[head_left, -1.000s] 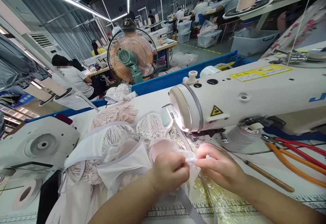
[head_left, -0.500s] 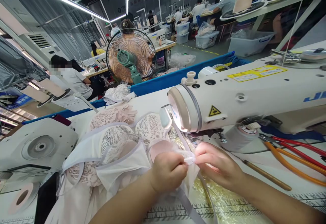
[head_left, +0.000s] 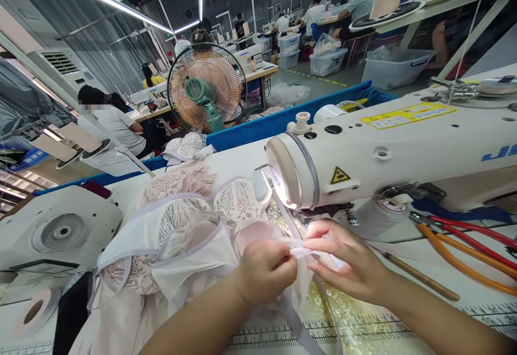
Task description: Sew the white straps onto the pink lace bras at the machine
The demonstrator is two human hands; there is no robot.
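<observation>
In front of the sewing machine [head_left: 388,139], both hands are on a white lace bra with a pale pink cup lining [head_left: 254,236]. My left hand [head_left: 266,271] is closed in a fist around the fabric edge beside the cup. Fingers and thumb of my right hand [head_left: 349,258] pinch the same white edge a short way to the right, just below the machine head. A pale lavender strap [head_left: 301,325] hangs under the hands towards the ruler-marked table edge. The needle area is partly hidden behind the machine head and fabric.
More lace bras [head_left: 181,220] are heaped to the left. Right of my right hand lie a wooden-handled tool [head_left: 424,277], orange-handled and red-handled pliers [head_left: 456,252] and a thread cone [head_left: 382,217]. A fan [head_left: 208,88] stands beyond the blue cloth trough [head_left: 250,131]. People sit at machines behind.
The fingers of my right hand have spread slightly and shifted a little left along the bra's edge. My left hand keeps its grip, nearly still.
</observation>
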